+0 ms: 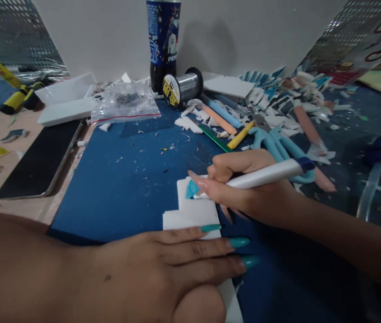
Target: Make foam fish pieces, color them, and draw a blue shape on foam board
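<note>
My left hand (163, 264) lies flat with its fingers stretched out across a stepped strip of white board (190, 218), pressing on its near part. Long turquoise nails reach past the strip's right edge. In my right hand (257, 193) is a marker (261, 175) with a white barrel and a dark blue end, gripped between thumb and fingers. Its tip meets the far end of the strip, beside a bright blue coloured patch (192, 189). The fingers partly cover that patch. Under the strip is a dark blue mat (119, 179).
Scissors (278, 143) with light blue handles lie beyond my right hand, amid a heap of scraps (281, 96) and coloured sticks. Farther back stand a Pepsi bottle (163, 40) and a wire spool (184, 87). Left are a phone (41, 159) and a zip bag (125, 101).
</note>
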Tool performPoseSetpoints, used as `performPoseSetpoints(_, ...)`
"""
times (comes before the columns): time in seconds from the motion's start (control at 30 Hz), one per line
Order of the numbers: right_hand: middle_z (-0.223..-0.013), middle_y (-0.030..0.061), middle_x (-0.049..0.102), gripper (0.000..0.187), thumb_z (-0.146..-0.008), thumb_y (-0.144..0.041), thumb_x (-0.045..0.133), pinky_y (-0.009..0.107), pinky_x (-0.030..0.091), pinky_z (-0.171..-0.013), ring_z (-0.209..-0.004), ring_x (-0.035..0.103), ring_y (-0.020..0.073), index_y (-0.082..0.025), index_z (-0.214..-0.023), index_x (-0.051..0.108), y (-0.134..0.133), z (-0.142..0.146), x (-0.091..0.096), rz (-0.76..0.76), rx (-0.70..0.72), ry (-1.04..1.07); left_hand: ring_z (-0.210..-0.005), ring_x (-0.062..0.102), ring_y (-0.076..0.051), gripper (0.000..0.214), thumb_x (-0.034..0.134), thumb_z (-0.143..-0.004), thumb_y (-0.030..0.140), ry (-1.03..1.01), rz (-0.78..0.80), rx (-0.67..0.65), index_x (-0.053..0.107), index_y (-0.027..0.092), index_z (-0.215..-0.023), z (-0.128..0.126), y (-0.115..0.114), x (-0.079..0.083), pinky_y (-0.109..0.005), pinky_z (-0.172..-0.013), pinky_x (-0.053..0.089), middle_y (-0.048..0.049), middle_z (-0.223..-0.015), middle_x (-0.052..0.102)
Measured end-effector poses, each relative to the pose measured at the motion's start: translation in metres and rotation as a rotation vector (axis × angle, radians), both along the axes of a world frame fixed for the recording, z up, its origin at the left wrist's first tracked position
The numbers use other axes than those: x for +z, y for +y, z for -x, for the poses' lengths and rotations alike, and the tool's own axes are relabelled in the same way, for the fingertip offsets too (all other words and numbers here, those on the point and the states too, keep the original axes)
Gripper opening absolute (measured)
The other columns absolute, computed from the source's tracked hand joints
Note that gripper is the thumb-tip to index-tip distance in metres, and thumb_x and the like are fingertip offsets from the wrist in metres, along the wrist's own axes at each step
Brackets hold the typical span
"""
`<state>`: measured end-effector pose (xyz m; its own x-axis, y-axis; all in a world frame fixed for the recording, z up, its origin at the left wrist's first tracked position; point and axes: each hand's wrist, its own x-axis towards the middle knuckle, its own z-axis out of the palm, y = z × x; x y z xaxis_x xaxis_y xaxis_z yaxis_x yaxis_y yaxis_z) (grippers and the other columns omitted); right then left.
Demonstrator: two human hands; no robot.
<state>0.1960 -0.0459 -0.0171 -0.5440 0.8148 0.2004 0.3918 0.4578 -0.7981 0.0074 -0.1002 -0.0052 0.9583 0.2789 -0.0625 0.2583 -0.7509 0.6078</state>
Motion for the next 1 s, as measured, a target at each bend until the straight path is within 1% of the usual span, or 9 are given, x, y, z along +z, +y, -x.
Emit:
performPoseSetpoints(0.13,-0.049,-0.0059,0.022,0.046,-0.075,-0.011,0.058,0.025,0.021,-0.04,-0.045,0.023,0.0072,-0.02,-0.052,0.019,-0.0006,-0.0006,-0.0003,-0.009,-0.011,0.001,-0.134,0.03,-0.014,0.029,0.048,-0.091,0.025,0.044,0.035,-0.021,0.059,0.02,-0.117,-0.0006,0.0016,0.0024,-0.025,-0.114,0.021,0.0014,-0.142,0.034)
performPoseSetpoints(0.3,-0.047,-0.0054,0.023,0.046,-0.074,-0.012,0.057,0.026,0.023,-0.039,-0.043,0.026,0.0077,-0.021,-0.052,0.018,-0.0016,-0.0002,-0.0006,0.045,-0.042,0.014,-0.133,0.032,-0.014,0.031,0.05,-0.09,0.024,0.009,0.083,0.004,0.057,0.022,-0.12,0.0013,0.0018,0.003,-0.024,-0.114,0.022,0.0015,-0.141,0.037)
performPoseSetpoints(0.43,-0.048,-0.0056,0.021,0.046,-0.072,-0.009,0.057,0.027,0.02,-0.039,-0.042,0.023,0.0074,-0.021,-0.052,0.017,-0.0007,-0.0003,-0.0012,0.006,-0.062,0.03,-0.133,0.031,-0.013,0.028,0.05,-0.089,0.024,-0.012,0.051,-0.004,0.06,0.02,-0.116,0.0003,0.0022,0.0014,-0.023,-0.113,0.021,0.0007,-0.14,0.039)
performPoseSetpoints(0.6,-0.047,-0.0055,0.02,0.046,-0.071,-0.007,0.055,0.027,0.02,-0.04,-0.042,0.022,0.0075,-0.021,-0.053,0.015,-0.0011,-0.0005,-0.001,-0.018,-0.106,0.035,-0.135,0.028,-0.014,0.025,0.049,-0.09,0.024,0.044,0.019,-0.044,0.064,0.017,-0.108,-0.0014,0.003,0.0025,-0.024,-0.114,0.018,-0.0003,-0.142,0.035)
performPoseSetpoints(0.7,-0.046,-0.0055,0.02,0.046,-0.07,-0.007,0.055,0.027,0.022,-0.041,-0.041,0.027,0.0079,-0.021,-0.052,0.015,-0.0021,-0.0002,0.0,-0.002,-0.122,0.038,-0.134,0.029,-0.013,0.026,0.048,-0.091,0.025,0.056,0.031,-0.042,0.062,0.018,-0.111,-0.0007,0.0016,0.0031,-0.025,-0.114,0.018,0.0008,-0.142,0.035)
performPoseSetpoints(0.83,-0.047,-0.0055,0.019,0.046,-0.069,-0.006,0.055,0.026,0.022,-0.04,-0.041,0.028,0.0078,-0.021,-0.052,0.015,-0.0036,-0.0007,0.0003,0.036,-0.149,0.071,-0.133,0.031,-0.013,0.029,0.049,-0.09,0.024,0.0,0.036,0.011,0.059,0.021,-0.117,0.0006,0.0004,0.0016,-0.024,-0.114,0.019,0.0017,-0.141,0.037)
performPoseSetpoints(1.0,-0.048,-0.0059,0.017,0.045,-0.067,-0.002,0.052,0.025,0.021,-0.039,-0.041,0.024,0.0067,-0.021,-0.051,0.014,-0.0036,-0.002,-0.0001,0.063,-0.164,0.122,-0.135,0.027,-0.012,0.028,0.046,-0.092,0.024,0.036,-0.013,-0.042,0.06,0.016,-0.115,-0.0004,0.002,0.0016,-0.023,-0.114,0.018,0.0002,-0.143,0.035)
